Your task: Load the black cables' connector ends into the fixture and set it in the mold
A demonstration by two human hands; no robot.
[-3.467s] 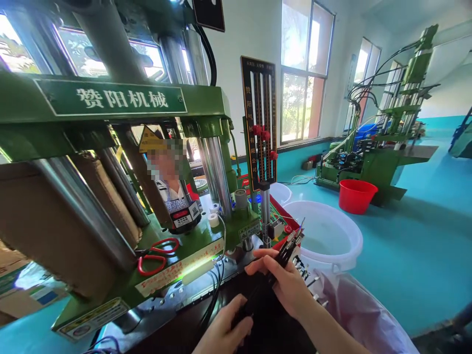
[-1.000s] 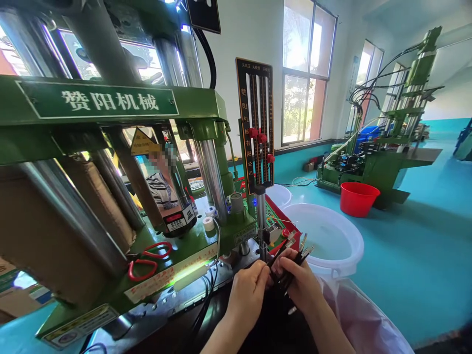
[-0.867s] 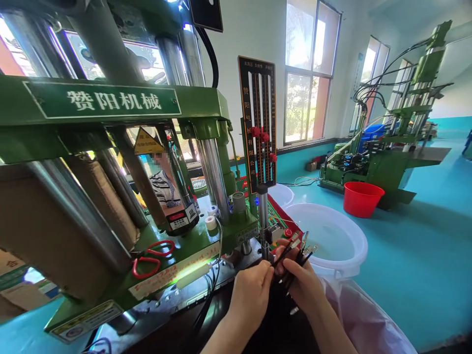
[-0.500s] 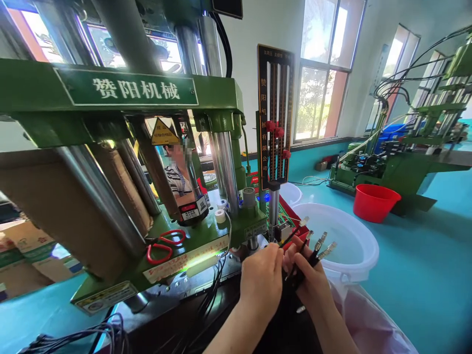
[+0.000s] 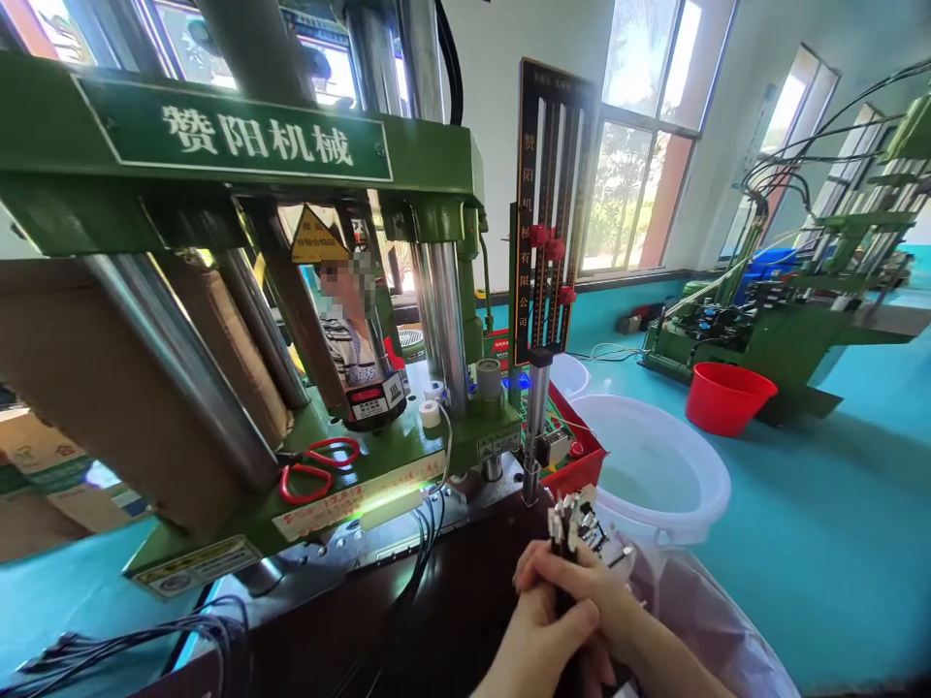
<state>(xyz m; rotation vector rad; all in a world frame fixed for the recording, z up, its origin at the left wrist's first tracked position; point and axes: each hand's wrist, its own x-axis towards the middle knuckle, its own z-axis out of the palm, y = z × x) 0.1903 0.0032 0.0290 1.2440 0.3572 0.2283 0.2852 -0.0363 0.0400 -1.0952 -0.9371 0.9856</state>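
A bundle of black cables with silvery plugs point(image 5: 559, 523) stands upright between my two hands, the plug ends gathered at the top. My left hand point(image 5: 547, 625) is wrapped round the cables from below. Just above it, my right hand point(image 5: 571, 574) closes over the bundle near the plugs; the two hands touch. More plug ends point(image 5: 593, 528) show just beyond my right hand, and I cannot tell whether they belong to the same bundle. The lower cable lengths are mostly hidden by my hands and forearms.
A green press point(image 5: 291, 165) fills the left, with red-handled scissors point(image 5: 309, 485) on its bed. More black cables point(image 5: 181, 620) lie at the front left. To the right are a red control box point(image 5: 582, 470), a large white tub point(image 5: 698, 485) and a red bucket point(image 5: 729, 402). A person point(image 5: 353, 339) is behind the press.
The plugs, fanned apart before, are now gathered upright. My right hand has moved left and down over the bundle, and my left hand has come lower beneath it. The view has shifted slightly.
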